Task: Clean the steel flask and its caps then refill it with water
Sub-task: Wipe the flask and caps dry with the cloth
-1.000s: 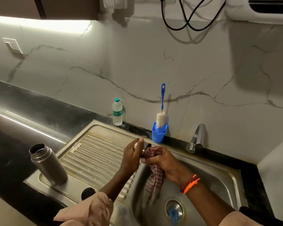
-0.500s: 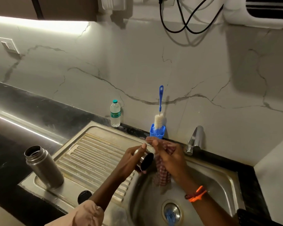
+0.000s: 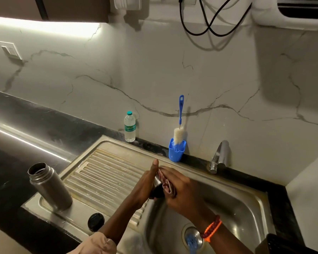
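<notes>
The open steel flask (image 3: 50,187) stands upright on the left end of the sink's draining board (image 3: 106,173). A black inner cap (image 3: 96,222) lies on the board's front edge. Over the basin's left rim, my left hand (image 3: 145,186) grips the steel outer cap (image 3: 156,189), which is mostly hidden between my hands. My right hand (image 3: 180,191) presses a checked red cloth (image 3: 166,184) against that cap; only a bunched part of the cloth shows.
A small plastic water bottle (image 3: 129,127) stands by the wall. A blue cup (image 3: 176,151) holds a bottle brush (image 3: 178,132). The tap (image 3: 218,156) sits at the back right. The basin (image 3: 242,208) has a drain (image 3: 193,237) with something blue in it.
The cloth that hung down into the basin is now bunched up in my right hand against the cap. Both hands have closed together around the cap.
</notes>
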